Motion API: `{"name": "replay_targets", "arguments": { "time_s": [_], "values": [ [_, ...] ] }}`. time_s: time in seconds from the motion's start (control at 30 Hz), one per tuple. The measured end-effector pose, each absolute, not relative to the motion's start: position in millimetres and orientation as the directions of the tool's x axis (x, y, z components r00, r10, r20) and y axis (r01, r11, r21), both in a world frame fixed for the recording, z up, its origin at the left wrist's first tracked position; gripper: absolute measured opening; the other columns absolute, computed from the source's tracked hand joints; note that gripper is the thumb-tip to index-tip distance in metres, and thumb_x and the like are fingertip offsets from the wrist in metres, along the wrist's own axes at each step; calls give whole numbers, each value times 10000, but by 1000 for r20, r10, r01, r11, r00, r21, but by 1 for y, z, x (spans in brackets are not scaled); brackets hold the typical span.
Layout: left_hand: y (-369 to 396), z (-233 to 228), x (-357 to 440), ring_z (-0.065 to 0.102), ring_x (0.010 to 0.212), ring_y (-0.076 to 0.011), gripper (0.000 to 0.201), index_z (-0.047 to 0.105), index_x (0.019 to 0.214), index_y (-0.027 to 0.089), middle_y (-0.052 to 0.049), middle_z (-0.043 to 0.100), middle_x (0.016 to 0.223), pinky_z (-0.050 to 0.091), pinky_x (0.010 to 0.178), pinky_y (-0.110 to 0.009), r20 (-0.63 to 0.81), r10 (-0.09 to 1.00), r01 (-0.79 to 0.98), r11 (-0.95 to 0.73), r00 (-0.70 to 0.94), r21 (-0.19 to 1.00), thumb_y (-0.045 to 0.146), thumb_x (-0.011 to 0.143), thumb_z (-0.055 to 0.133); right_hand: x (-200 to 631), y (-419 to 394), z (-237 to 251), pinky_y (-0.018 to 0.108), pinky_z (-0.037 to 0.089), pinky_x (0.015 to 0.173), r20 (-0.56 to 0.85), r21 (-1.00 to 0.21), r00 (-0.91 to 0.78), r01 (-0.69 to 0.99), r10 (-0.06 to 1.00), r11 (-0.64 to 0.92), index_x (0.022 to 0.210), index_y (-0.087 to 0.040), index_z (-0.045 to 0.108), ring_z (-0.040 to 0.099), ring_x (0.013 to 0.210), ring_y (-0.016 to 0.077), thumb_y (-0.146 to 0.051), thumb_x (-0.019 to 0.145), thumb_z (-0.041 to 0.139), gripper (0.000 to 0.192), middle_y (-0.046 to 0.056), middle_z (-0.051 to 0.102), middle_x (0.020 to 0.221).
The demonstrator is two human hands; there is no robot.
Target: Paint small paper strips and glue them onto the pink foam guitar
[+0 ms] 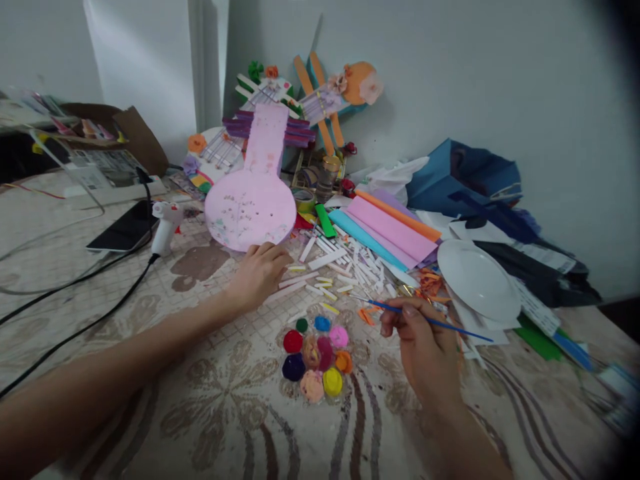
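My right hand (425, 347) is closed around a thin blue paintbrush (445, 325), its tip pointing left above the table. In front of it lies a flower-shaped palette of paint pots (315, 353) in red, blue, green, pink, orange, yellow and other colours. My left hand (259, 270) rests on the table with its fingers curled; whatever is under them is hidden. Just beyond those fingers is a pink guitar-shaped craft piece (245, 217) with a round body, small holes and a broad neck. White and yellow paper strips (327, 287) lie beside the left hand.
A white glue gun (167, 223) and a black phone (124, 227) with cables lie at left. Coloured paper sheets (387, 227), a white plate (477, 279) and a blue bag (460, 175) fill the right. Decorated crafts (325, 103) lean against the wall.
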State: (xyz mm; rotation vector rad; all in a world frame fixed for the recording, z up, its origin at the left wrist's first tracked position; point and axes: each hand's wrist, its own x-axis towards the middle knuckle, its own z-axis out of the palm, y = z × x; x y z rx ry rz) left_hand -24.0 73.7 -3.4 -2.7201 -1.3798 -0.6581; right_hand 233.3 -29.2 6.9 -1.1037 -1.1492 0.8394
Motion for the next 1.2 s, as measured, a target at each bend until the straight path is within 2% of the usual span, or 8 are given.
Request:
{"name": "replay_targets", "arguments": {
  "time_s": [0.1, 0.2, 0.33, 0.43, 0.63, 0.9, 1.0, 1.2],
  "values": [
    [61, -1, -21, 549, 952, -238, 194, 610, 993, 151, -105, 635, 1013, 399, 817, -362, 349, 779, 715, -622, 521, 320, 142, 850, 480, 233, -29, 6, 251, 426, 524, 263, -964, 233, 23, 936, 265, 837, -178, 627, 553, 550, 107, -229, 854, 510, 129, -6, 612, 637],
    [47, 1, -20, 579, 798, -184, 125, 618, 894, 158, -73, 637, 880, 433, 705, -287, 226, 793, 644, -596, 566, 479, 180, 835, 510, 232, -29, 5, 250, 426, 522, 252, -967, 228, 21, 941, 254, 835, -174, 633, 553, 548, 105, -232, 854, 511, 137, -3, 612, 644],
    [38, 4, -22, 572, 678, -141, 88, 615, 822, 153, -40, 625, 785, 432, 618, -243, 113, 791, 610, -545, 601, 576, 192, 814, 537, 233, -27, 5, 247, 424, 515, 250, -968, 229, 19, 941, 252, 828, -175, 636, 546, 541, 102, -237, 855, 513, 140, -3, 608, 642],
    [42, 5, -19, 580, 745, -153, 107, 612, 846, 152, -48, 630, 831, 446, 673, -256, 157, 788, 638, -583, 595, 503, 155, 833, 506, 234, -26, 3, 245, 430, 522, 256, -966, 236, 17, 937, 259, 836, -179, 637, 549, 559, 101, -236, 854, 517, 134, -1, 615, 661],
    [60, 0, 7, 545, 946, -226, 154, 622, 950, 148, -99, 611, 985, 446, 810, -349, 245, 724, 709, -686, 644, 165, 139, 844, 511, 234, -25, 1, 247, 438, 533, 257, -965, 241, 12, 936, 262, 845, -189, 638, 554, 589, 108, -241, 860, 520, 130, -1, 613, 671],
    [63, -2, 18, 530, 928, -234, 154, 621, 866, 121, -115, 610, 953, 441, 811, -370, 236, 699, 691, -711, 675, 130, 119, 867, 468, 237, -26, 2, 249, 427, 530, 257, -965, 245, 20, 935, 260, 842, -181, 638, 542, 578, 105, -254, 860, 524, 136, -6, 594, 659],
    [57, 3, 9, 544, 892, -219, 110, 601, 842, 124, -93, 626, 902, 445, 792, -352, 259, 723, 689, -690, 640, 223, 114, 854, 492, 237, -26, 2, 250, 424, 531, 267, -963, 245, 23, 932, 270, 844, -178, 641, 545, 576, 103, -247, 856, 528, 133, -6, 596, 667],
    [41, 11, -8, 548, 748, -140, 105, 598, 885, 142, -32, 601, 827, 444, 674, -262, 286, 818, 545, -553, 500, 631, 110, 792, 562, 230, -27, 3, 254, 444, 564, 256, -965, 243, 16, 936, 260, 870, -193, 634, 561, 589, 100, -245, 872, 510, 134, -5, 615, 689]
  ]
}}
